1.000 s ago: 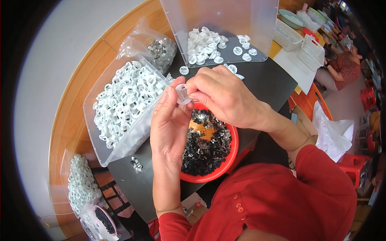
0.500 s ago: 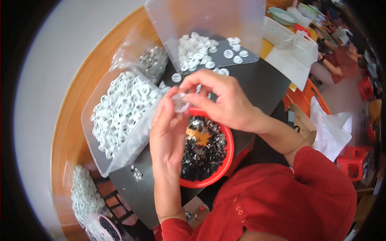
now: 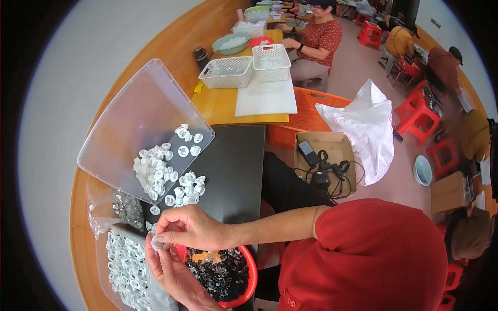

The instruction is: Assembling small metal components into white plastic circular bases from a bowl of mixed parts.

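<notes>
Between the fingertips of both hands is a small clear round plastic piece [image 3: 159,242]. My right hand [image 3: 196,227] pinches it from above, with thumb and forefinger together. My left hand [image 3: 175,274] holds it from below, its fingers curled up around the edge. Just beside the hands sits a red bowl [image 3: 253,272], filled with small black and shiny parts and some orange ones. A clear bin [image 3: 150,274] of white ring-like parts stands left of my left hand. Finished-looking clear round pieces [image 3: 189,187] lie loose on the dark table beyond my right hand.
A tipped clear bin [image 3: 132,111] holds more round pieces. Near it lies a plastic bag [image 3: 128,208] of metal bits. White baskets [image 3: 226,78] stand on a yellow table, where another person [image 3: 319,41] sits. A cardboard box [image 3: 340,147] with cables and a white sack [image 3: 371,129] are at right.
The head view has swung up and to the right, showing more of the room. Both hands now appear lower left, still holding the clear round plastic piece together.
</notes>
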Available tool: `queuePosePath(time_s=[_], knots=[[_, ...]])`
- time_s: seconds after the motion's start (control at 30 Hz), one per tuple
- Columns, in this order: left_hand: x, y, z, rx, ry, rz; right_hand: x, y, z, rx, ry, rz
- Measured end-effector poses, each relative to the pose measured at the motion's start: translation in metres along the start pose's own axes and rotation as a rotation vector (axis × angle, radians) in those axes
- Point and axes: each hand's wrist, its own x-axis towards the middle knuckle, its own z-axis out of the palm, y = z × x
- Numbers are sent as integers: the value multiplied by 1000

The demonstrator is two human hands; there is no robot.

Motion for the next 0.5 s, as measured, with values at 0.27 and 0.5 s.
queuePosePath(time_s=[0.27, 0.5], knots=[[-6, 3, 3, -33, -43, -91, -14, -2, -1, -233, 39, -162], [-6, -3, -11, -145, -111, -154, -22, -3, 1, -331, 88, -373]])
